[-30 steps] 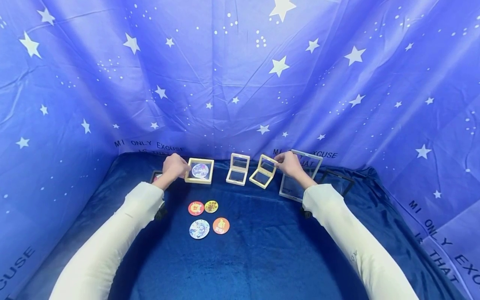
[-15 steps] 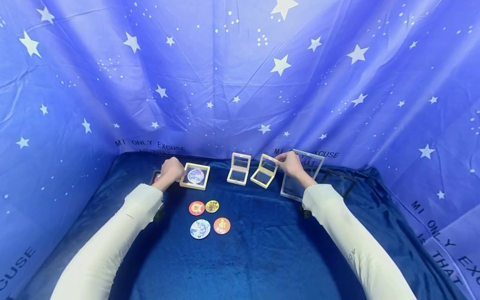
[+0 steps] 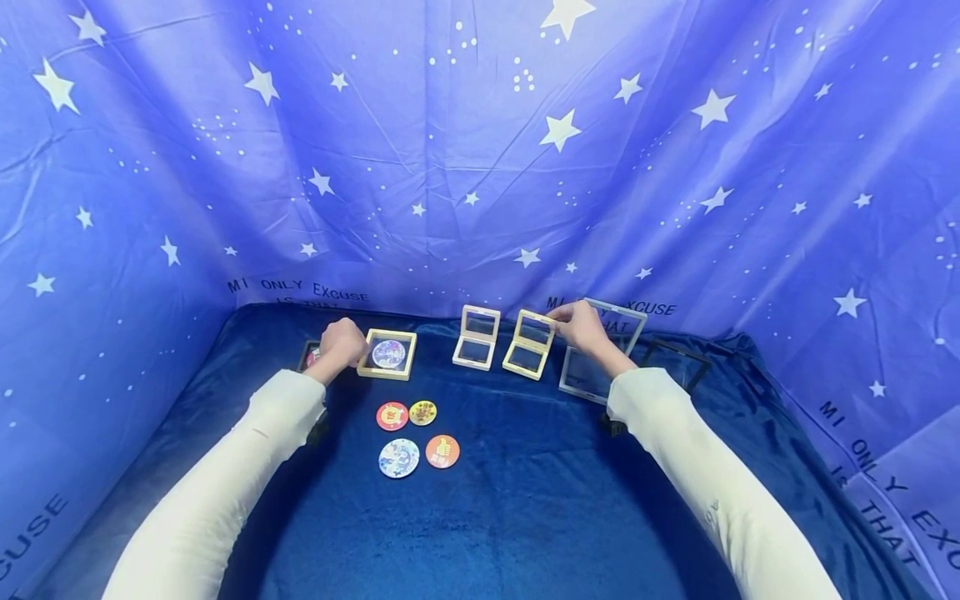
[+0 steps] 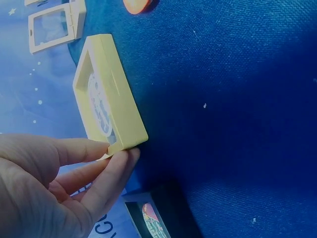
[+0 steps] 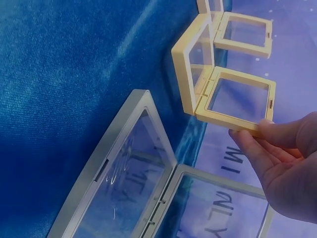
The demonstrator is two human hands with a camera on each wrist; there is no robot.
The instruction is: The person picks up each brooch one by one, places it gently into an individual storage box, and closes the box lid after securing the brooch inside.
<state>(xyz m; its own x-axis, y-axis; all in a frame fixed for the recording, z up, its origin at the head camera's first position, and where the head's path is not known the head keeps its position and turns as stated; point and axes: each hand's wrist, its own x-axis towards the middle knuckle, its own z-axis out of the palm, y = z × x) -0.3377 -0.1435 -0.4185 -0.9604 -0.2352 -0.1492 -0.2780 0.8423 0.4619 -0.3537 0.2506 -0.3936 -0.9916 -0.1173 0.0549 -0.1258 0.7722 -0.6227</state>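
Note:
My left hand point(image 3: 343, 342) pinches the near left edge of a closed pale-yellow display frame point(image 4: 121, 94). Inside that frame, behind clear film, sits a round blue-and-white badge point(image 3: 388, 354). To the right, my right hand point(image 3: 582, 325) pinches the raised lid's edge of an open yellow display frame point(image 5: 242, 121), thumb on one face and fingers beneath. This second frame stands hinged open like a book, with only clear film in its two halves. Left of it is a similar cream frame point(image 3: 475, 352), also hinged open.
Several round badges lie mid-table: a red one point(image 3: 392, 416), a yellow one point(image 3: 423, 412), a blue-white one point(image 3: 399, 458) and an orange one point(image 3: 442, 451). A larger open grey frame point(image 5: 94, 171) and a black frame point(image 3: 703, 367) stand right; another black frame point(image 4: 181, 218) is left.
My left hand has drawn the closed yellow frame left and slightly nearer. My right hand has turned the open yellow frame so it stands straighter, more in line with the cream one.

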